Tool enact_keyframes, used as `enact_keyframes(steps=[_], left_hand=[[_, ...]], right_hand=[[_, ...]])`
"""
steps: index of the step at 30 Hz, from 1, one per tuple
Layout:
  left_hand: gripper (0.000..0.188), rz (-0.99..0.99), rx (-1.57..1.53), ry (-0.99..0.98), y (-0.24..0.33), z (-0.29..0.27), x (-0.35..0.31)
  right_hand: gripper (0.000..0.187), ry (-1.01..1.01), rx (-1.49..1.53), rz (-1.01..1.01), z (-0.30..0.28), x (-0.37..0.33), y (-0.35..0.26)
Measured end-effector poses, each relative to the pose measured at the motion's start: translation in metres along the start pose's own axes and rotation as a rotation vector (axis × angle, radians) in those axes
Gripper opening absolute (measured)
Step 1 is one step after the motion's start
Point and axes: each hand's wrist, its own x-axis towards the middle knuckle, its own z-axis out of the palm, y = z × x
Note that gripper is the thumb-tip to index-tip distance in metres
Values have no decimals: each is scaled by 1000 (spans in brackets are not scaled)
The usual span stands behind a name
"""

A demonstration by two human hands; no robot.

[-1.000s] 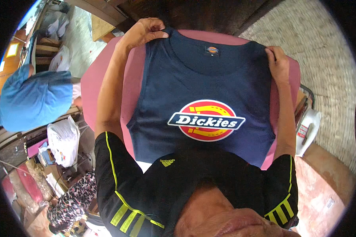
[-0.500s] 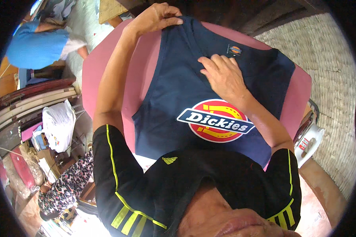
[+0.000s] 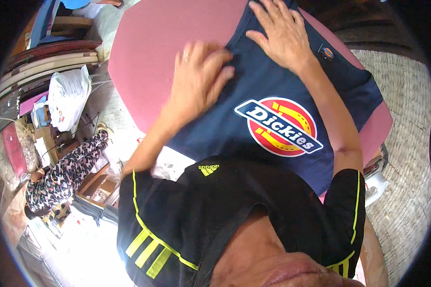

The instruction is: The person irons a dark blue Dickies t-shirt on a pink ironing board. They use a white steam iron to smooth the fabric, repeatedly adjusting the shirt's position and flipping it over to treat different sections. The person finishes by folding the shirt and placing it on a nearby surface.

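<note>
A dark navy tank top (image 3: 210, 129) lies spread on a pink covered board (image 3: 148, 52). Its front carries a large red, yellow and white print (image 3: 282, 126), and a small neck label (image 3: 327, 53) shows inside the collar. My right hand (image 3: 285, 38) rests flat on the far shoulder strap, fingers spread. Smeared a little by motion, my left hand (image 3: 198, 76) hovers at the tank top's left armhole edge. Its fingers are loosely bent, the thumb stands apart, and I see nothing held in it.
A white iron-like appliance (image 3: 376, 188) stands beyond the board's right side, partly hidden by my arm. To the left are a white plastic bag (image 3: 69, 98), stacked boards (image 3: 48, 62) and a person in patterned clothes (image 3: 69, 170). Another person's foot shows at the upper edge.
My left hand has let go of the shoulder strap and come nearer to me. My right hand has moved up onto that strap. The tank top has turned and shifted right.
</note>
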Motion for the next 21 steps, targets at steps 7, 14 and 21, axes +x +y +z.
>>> enact_keyframes(steps=[7, 14, 21], left_hand=[[73, -219, 240, -65, -48, 23, -111], [44, -176, 53, 184, -57, 17, -108], [25, -46, -168, 380, -79, 26, -112]], right_hand=[[63, -150, 127, 92, -3, -8, 17], [37, 233, 126, 443, -106, -154, -31], [32, 385, -263, 1110, -148, -386, -146]])
